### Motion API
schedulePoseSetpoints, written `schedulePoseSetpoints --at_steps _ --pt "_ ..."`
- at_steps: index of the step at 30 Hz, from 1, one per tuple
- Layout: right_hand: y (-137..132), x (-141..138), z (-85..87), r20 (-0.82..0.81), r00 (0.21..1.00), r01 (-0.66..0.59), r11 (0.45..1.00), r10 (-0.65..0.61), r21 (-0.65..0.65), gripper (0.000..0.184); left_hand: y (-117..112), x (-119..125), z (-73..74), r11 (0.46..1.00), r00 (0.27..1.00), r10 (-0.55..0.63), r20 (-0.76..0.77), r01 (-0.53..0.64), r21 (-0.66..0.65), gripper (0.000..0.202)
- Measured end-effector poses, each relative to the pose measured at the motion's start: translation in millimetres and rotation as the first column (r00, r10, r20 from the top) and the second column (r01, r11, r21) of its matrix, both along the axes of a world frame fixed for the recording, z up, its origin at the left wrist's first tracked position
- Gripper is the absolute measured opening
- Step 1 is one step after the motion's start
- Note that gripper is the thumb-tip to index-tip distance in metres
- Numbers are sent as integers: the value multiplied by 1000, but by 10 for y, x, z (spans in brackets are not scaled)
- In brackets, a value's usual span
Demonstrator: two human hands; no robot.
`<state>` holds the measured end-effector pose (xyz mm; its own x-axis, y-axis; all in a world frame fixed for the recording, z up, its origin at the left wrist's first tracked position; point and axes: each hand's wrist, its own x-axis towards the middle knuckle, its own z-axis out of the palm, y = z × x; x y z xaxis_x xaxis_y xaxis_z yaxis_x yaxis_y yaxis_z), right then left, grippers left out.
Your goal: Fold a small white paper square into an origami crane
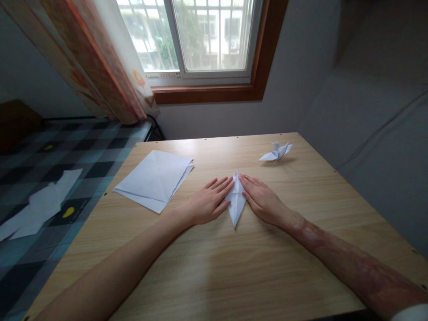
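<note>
on a pale wooden counter point(214, 272) before a window point(216, 35), we lay our left grip point(210, 203) and right grip point(262, 198) palm-down at either side of a folded white paper point(236, 208). each grip is spread flat, fingers extended, touching the paper's edges rather than clasping it. the paper lies between them, one point toward us. beyond our right grip sits a paper bird point(276, 153); square sheets point(157, 176) lie at left.
</note>
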<state>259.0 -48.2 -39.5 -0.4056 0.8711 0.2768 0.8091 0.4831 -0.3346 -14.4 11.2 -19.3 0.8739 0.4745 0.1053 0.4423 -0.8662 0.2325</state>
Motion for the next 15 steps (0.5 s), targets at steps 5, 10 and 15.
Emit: schedulePoseSetpoints --at_steps 5,10,15 --pt "-39 -30 -2 47 999 -3 1000 4 -11 64 8 -14 -19 1000 1000 -22 8 22 16 76" --pt "-92 -80 4 133 991 15 999 -10 -33 68 -2 -13 12 999 999 -49 -23 49 21 79" --pt "-117 -108 74 181 983 18 999 -10 -45 71 -25 5 72 997 995 -74 -65 75 13 76"
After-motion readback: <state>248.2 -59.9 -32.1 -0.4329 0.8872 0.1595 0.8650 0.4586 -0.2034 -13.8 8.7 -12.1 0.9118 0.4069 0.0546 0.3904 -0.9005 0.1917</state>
